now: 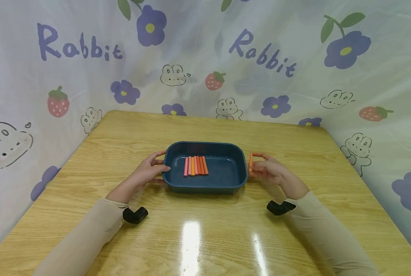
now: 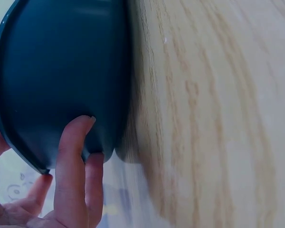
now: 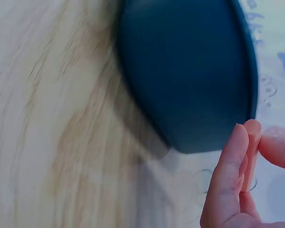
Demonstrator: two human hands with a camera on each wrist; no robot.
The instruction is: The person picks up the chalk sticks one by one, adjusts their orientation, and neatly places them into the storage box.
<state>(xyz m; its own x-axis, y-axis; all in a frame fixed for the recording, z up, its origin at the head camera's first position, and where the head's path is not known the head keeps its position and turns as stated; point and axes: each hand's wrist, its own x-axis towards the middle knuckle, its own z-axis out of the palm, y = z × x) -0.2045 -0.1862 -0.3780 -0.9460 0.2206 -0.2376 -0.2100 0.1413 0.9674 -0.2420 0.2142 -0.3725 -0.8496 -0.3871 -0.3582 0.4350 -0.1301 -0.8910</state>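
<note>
A dark blue rectangular tray (image 1: 226,188) with rounded corners stands on the table. Inside it, toward the left, several slim crayon-like sticks (image 1: 196,166) in pink, yellow and orange-red lie side by side. My left hand (image 1: 146,170) grips the tray's left end, thumb over the rim; its fingers (image 2: 69,175) spread against the outer wall. Just beyond the right end of the tray, my right hand (image 1: 271,170) pinches an orange stick (image 3: 251,152) between thumb and fingers. That stick shows no writing.
The wooden table (image 1: 139,249) shows bright reflections near its front. A white cloth (image 1: 198,50) printed with rabbits, flowers and strawberries hangs behind and at the sides. Black wrist devices (image 1: 280,207) sit below both hands.
</note>
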